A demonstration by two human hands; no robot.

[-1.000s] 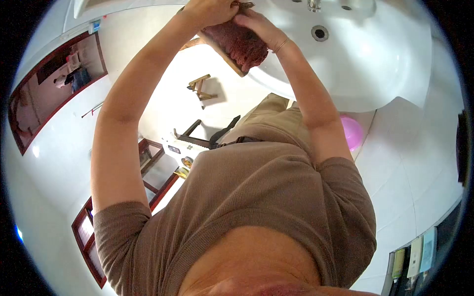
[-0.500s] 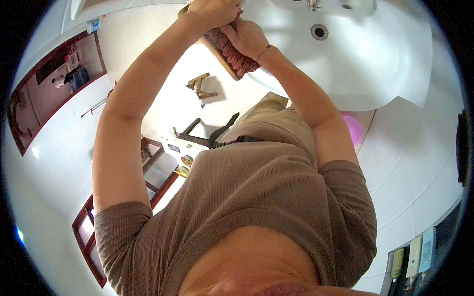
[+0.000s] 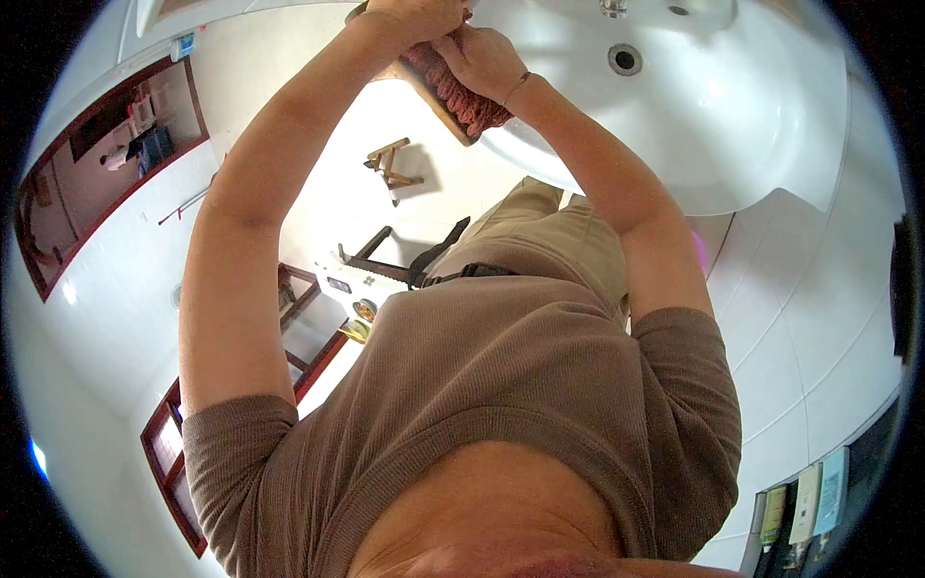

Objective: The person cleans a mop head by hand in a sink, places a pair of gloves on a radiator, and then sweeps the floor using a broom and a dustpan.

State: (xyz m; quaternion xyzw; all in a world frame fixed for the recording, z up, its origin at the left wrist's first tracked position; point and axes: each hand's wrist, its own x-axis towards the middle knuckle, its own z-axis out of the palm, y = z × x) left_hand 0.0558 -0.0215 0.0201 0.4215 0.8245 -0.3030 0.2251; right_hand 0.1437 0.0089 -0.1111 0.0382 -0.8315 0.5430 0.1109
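At the top of the view, a reddish-brown cloth (image 3: 462, 100) lies bunched on a wooden board (image 3: 431, 96), which slants beside the white sink (image 3: 713, 144). My left hand (image 3: 424, 19) is closed over the upper end of the cloth, its fingertips close to the picture's top edge. Touching it, my right hand (image 3: 489, 62) presses on the cloth with its fingers bent round the upper part. The hands and the picture's edge hide part of the cloth and board.
The sink has a drain (image 3: 624, 60) and a metal tap (image 3: 613, 8) at the top. A small wooden folding stand (image 3: 389, 166) is on the floor. A white object with dark straps (image 3: 361, 289) is beside my waist. Bottles (image 3: 805, 506) stand at the lower right.
My right hand has moved slightly to the right and its forearm has swung outward. The lower end of the cloth bunches more to the right. My left hand has shifted only slightly.
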